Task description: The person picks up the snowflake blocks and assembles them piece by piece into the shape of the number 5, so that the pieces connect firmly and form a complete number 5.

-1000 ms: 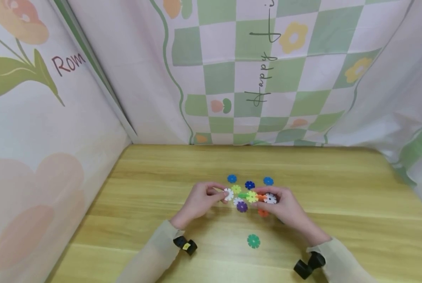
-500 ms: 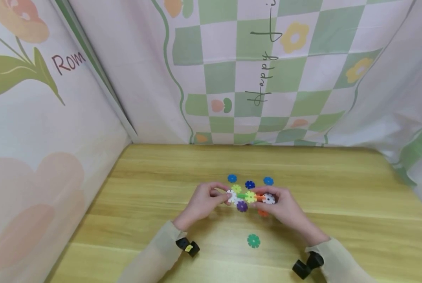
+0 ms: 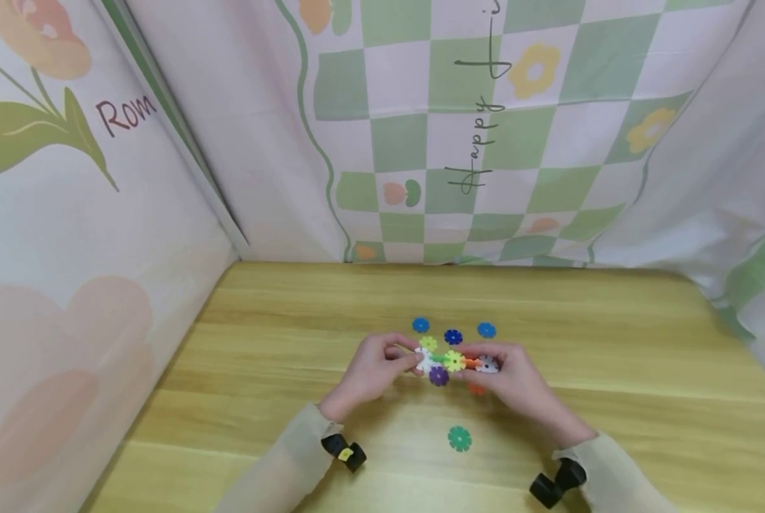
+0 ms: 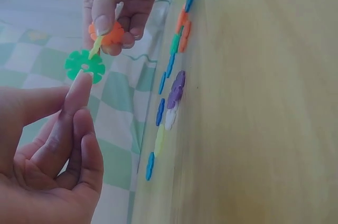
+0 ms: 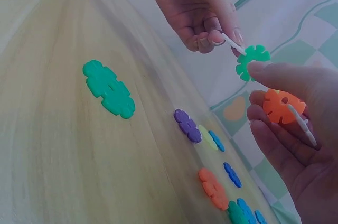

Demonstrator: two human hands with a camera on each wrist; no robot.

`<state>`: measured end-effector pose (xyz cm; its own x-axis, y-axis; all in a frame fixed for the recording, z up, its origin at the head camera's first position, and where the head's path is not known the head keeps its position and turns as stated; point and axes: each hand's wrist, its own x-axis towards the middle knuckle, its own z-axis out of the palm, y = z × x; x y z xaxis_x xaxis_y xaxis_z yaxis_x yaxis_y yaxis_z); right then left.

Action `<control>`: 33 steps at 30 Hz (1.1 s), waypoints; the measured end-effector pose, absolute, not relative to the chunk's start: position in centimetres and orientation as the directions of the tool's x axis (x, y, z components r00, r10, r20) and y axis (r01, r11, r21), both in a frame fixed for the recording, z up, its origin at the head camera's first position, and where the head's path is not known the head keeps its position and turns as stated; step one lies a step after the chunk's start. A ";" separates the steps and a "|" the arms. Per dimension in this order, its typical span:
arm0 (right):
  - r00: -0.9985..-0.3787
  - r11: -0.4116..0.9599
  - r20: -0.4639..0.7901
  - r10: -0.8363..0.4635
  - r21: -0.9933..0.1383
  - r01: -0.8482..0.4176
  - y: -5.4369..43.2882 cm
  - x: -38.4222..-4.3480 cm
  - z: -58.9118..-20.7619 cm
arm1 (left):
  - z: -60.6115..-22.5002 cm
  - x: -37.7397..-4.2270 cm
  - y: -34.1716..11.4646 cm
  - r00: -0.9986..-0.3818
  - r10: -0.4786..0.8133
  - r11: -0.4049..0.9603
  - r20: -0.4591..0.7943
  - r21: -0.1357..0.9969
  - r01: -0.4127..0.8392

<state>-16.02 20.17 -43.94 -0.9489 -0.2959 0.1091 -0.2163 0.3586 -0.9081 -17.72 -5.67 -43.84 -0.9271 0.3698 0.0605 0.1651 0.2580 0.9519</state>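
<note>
In the head view my left hand (image 3: 370,370) pinches a white plastic snowflake disc (image 3: 424,359) between thumb and fingertips. My right hand (image 3: 517,374) grips a chain of slotted-together discs: green (image 5: 253,61), yellow (image 3: 454,361), orange (image 5: 284,106) and white (image 3: 488,364). Both hands are raised above the table. Seen from the right wrist, the edge of the left hand's white disc (image 5: 233,43) meets the green disc's rim; how deeply it sits in a slot cannot be told. Right-hand fingers lie around the yellow and orange discs, partly hiding them.
Loose discs lie on the wooden table (image 3: 280,306): several blue ones (image 3: 420,325), a yellow-green one (image 3: 428,343), a purple one (image 3: 439,376), an orange one (image 3: 477,389) and a nearer green one (image 3: 459,439). A patterned curtain (image 3: 402,142) hangs behind the table.
My left hand has moved right with its white disc, bringing it from apart to against the green end of the chain. The right hand has barely shifted; the loose discs stay put.
</note>
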 end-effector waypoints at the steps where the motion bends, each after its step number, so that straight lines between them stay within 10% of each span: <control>1: -0.950 0.355 0.107 -0.293 -0.910 -0.213 20.1 -16.0 -44.0 | -43.8 -17.7 -5.7 -0.927 0.369 0.257 0.060 0.952 0.165; 33: -0.893 0.376 0.269 -0.360 -0.834 -0.403 19.8 -16.3 -44.0 | -43.8 -17.7 -5.5 -0.921 0.388 0.232 0.025 0.965 0.124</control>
<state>-16.29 19.81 -44.05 -0.8933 -0.3599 0.2693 -0.4031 0.3763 -0.8342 -17.68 -5.52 -43.77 -0.9215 0.3876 0.0251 0.1240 0.2323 0.9647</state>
